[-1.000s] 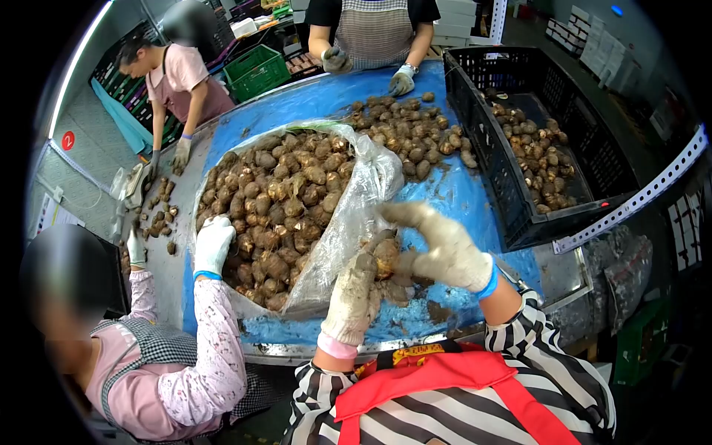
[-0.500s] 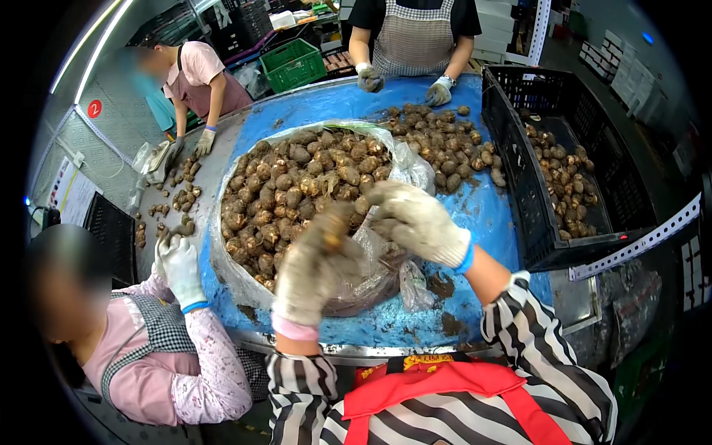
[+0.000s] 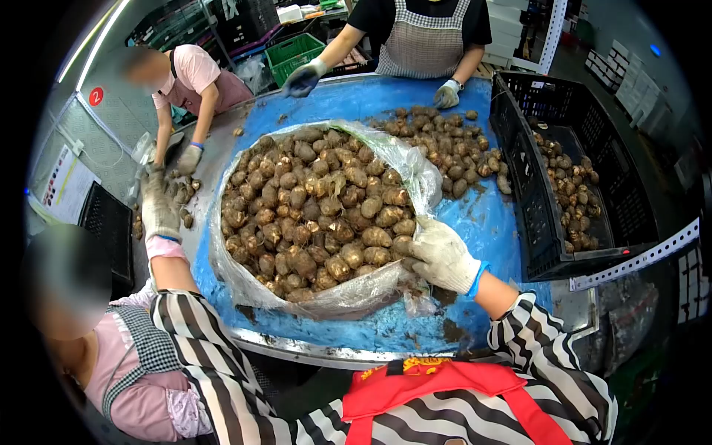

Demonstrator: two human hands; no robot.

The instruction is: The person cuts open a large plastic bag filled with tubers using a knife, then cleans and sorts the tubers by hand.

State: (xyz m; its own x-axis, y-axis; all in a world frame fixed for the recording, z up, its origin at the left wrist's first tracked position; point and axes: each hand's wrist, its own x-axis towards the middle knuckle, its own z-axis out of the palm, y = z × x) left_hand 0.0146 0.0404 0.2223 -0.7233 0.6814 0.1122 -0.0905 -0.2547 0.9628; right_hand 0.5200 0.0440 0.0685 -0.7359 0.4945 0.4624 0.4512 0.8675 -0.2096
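My left hand [image 3: 159, 208], in a soiled white glove, reaches far to the left. Its fingers stretch toward a small pile of brown taros [image 3: 180, 191] on the metal tabletop, and its fingertips are partly hard to make out. My right hand [image 3: 445, 257], gloved too, rests at the right edge of a large clear plastic bag [image 3: 348, 302] full of taros [image 3: 308, 196]. Thumb and fingers are apart there, with the fingertips against the taros at the rim. The opened bag stands on a blue sheet [image 3: 489, 230].
More loose taros [image 3: 449, 144] lie behind the bag. A black crate [image 3: 519, 185] with taros stands at right. One co-worker [image 3: 434, 37] stands across the table, another [image 3: 196, 81] at far left, and a third [image 3: 137, 356] close on my left. A green crate [image 3: 293, 59] is behind.
My left hand has swung from over the bag, where it held a taro, out to the left pile. My right hand has lowered to the bag's edge. The opposite co-worker's arm has stretched sideways.
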